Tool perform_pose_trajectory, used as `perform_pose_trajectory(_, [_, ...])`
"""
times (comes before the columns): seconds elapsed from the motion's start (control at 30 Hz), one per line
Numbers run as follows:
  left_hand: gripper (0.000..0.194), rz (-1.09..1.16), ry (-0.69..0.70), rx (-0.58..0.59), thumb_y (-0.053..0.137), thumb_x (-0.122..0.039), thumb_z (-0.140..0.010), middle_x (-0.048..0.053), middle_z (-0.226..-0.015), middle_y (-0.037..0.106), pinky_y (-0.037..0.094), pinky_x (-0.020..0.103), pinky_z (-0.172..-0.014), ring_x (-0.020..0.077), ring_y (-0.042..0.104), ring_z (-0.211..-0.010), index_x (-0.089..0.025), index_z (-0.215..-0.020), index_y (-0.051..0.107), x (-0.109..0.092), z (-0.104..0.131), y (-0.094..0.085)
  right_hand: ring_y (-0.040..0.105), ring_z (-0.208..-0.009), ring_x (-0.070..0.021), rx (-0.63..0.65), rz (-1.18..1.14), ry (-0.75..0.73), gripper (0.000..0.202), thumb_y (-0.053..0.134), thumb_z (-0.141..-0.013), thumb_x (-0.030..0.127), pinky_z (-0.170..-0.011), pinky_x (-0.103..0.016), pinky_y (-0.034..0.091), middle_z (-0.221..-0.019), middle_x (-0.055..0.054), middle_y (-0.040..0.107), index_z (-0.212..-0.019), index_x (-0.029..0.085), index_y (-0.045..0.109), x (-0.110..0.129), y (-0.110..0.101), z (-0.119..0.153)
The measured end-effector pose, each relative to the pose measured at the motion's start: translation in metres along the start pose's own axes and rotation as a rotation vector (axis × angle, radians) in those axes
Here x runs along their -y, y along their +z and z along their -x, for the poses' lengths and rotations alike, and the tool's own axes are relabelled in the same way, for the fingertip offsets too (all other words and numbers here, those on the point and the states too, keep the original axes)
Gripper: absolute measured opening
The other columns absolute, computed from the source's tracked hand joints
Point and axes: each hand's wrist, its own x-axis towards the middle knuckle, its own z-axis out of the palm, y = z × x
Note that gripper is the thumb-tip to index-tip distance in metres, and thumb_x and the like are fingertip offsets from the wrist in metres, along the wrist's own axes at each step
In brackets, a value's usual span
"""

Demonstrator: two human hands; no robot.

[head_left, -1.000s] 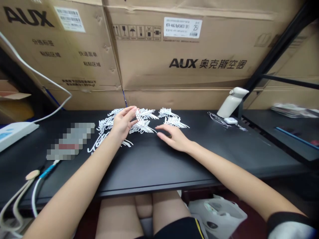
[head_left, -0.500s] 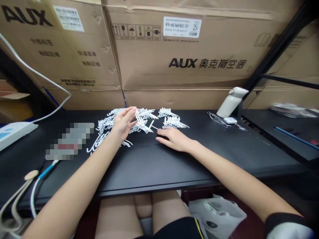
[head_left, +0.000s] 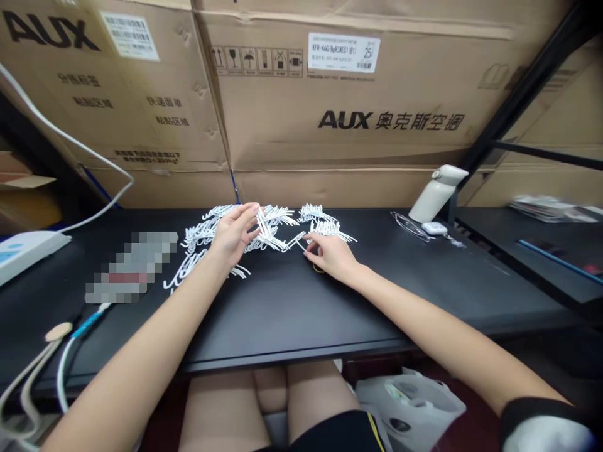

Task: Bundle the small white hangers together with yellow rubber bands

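Observation:
Bunches of thin white bent strips (head_left: 195,235) lie on the black table (head_left: 292,314), some of them partly hidden behind my left arm. Pinched between the fingers of my left hand (head_left: 233,232) are several white strips, which hang down over the pile. My right hand (head_left: 331,254) has thumb and index finger closed on a white strip (head_left: 301,243) just right of that pile. Two smaller white bunches (head_left: 325,229) sit behind my right hand. A thin yellow loop shows under its fingers.
Large cardboard boxes (head_left: 282,138) stand along the back. A white bottle (head_left: 436,193), glasses (head_left: 409,227) and a small white case (head_left: 434,228) are at the right. On the left are a blurred-out object (head_left: 136,267), cables and a white power strip (head_left: 28,251).
My right hand has drawn its fingers together into a pinch, lifting the strip slightly. My left hand has hardly moved and still holds its strips.

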Motion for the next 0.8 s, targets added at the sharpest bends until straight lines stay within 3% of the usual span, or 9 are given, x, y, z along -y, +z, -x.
perform_pose_trajectory(0.13, [0.033, -0.005, -0.007, 0.004, 0.08, -0.031, -0.059, 0.009, -0.104, 0.069, 0.05, 0.026, -0.066, 0.0221, 0.064, -0.098, -0.018, -0.086, 0.066, 0.0, 0.001, 0.001, 0.056, -0.056, -0.0125, -0.016, -0.001, -0.006, 0.038, 0.058, -0.078, 0.011, -0.061, -0.026, 0.043, -0.079, -0.002, 0.07, -0.116, 0.019, 0.058, -0.005, -0.001, -0.002])
perform_pose_trajectory(0.23, [0.033, -0.004, -0.012, 0.008, 0.08, -0.031, -0.059, 0.01, -0.103, 0.069, 0.051, 0.026, -0.067, 0.0221, 0.064, -0.098, -0.018, -0.086, 0.066, 0.0, 0.001, 0.001, 0.056, -0.055, -0.0117, -0.086, -0.085, -0.027, 0.032, 0.055, -0.079, 0.01, -0.064, -0.027, 0.046, -0.079, -0.003, 0.069, -0.11, 0.015, 0.06, -0.008, -0.003, -0.003])
perform_pose_trajectory(0.4, [0.034, -0.03, 0.004, 0.016, 0.081, -0.033, -0.059, 0.009, -0.1, 0.069, 0.051, 0.027, -0.066, 0.0229, 0.065, -0.097, -0.018, -0.086, 0.067, 0.0, 0.0, 0.0, 0.058, -0.06, -0.0128, -0.311, -0.275, -0.027, 0.016, 0.057, -0.081, 0.019, -0.061, -0.027, 0.048, -0.078, -0.005, 0.066, -0.094, 0.015, 0.065, -0.002, -0.008, -0.004])
perform_pose_trajectory(0.6, [0.036, -0.274, -0.009, 0.116, 0.083, -0.036, -0.057, 0.01, -0.093, 0.071, 0.055, 0.028, -0.063, 0.0249, 0.065, -0.094, -0.017, -0.086, 0.07, 0.001, 0.006, 0.002, 0.053, -0.055, -0.0108, -0.595, -0.374, 0.087, 0.019, 0.058, -0.082, 0.031, -0.057, -0.027, 0.046, -0.081, -0.004, 0.066, -0.096, 0.017, 0.062, 0.006, -0.018, -0.001])
perform_pose_trajectory(0.7, [0.037, -0.383, -0.041, 0.211, 0.083, -0.036, -0.057, 0.011, -0.094, 0.072, 0.056, 0.029, -0.066, 0.0254, 0.066, -0.095, -0.018, -0.087, 0.072, 0.003, 0.01, 0.003, 0.052, -0.055, -0.0105, -0.638, -0.406, 0.094, 0.018, 0.06, -0.081, 0.032, -0.056, -0.027, 0.044, -0.08, -0.004, 0.065, -0.091, 0.018, 0.062, 0.007, -0.021, 0.0])
perform_pose_trajectory(0.8, [0.037, -0.416, -0.026, 0.242, 0.083, -0.036, -0.059, 0.012, -0.096, 0.072, 0.057, 0.03, -0.067, 0.0261, 0.066, -0.097, -0.018, -0.089, 0.072, 0.005, 0.011, 0.004, 0.051, -0.053, -0.0097, -0.59, -0.498, 0.077, 0.018, 0.061, -0.081, 0.035, -0.053, -0.026, 0.043, -0.081, -0.004, 0.065, -0.087, 0.018, 0.061, 0.008, -0.02, 0.0])
